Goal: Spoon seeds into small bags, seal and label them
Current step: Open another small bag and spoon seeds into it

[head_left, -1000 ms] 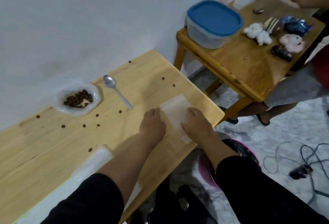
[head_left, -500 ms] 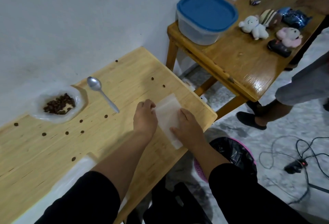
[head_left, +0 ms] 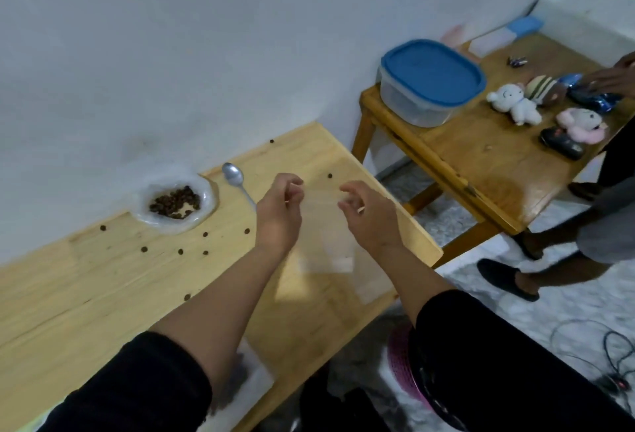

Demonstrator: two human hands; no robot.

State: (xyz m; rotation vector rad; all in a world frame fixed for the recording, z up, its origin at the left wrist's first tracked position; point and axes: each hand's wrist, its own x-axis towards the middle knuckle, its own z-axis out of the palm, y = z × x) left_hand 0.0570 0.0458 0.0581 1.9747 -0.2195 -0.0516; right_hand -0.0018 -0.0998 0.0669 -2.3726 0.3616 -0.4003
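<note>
A small clear plastic bag (head_left: 326, 239) hangs above the pale wooden table (head_left: 86, 294), held up by its top edge. My left hand (head_left: 280, 213) pinches the bag's top left corner and my right hand (head_left: 366, 215) pinches its top right. Dark seeds (head_left: 176, 205) lie heaped in an open plastic wrap by the wall, left of my hands. A metal spoon (head_left: 235, 177) rests on the table between the seed heap and my left hand. Several loose seeds are scattered over the tabletop.
A second wooden table (head_left: 481, 170) at the right carries a blue-lidded tub (head_left: 431, 79), small plush toys (head_left: 515, 105) and another person's hand (head_left: 615, 79). That person's feet stand on the floor. A pink basket (head_left: 405, 366) sits under my right arm; cables lie at bottom right.
Both hands have lifted the bag off the table, where it lay flat under them, and now hold it up by its top corners.
</note>
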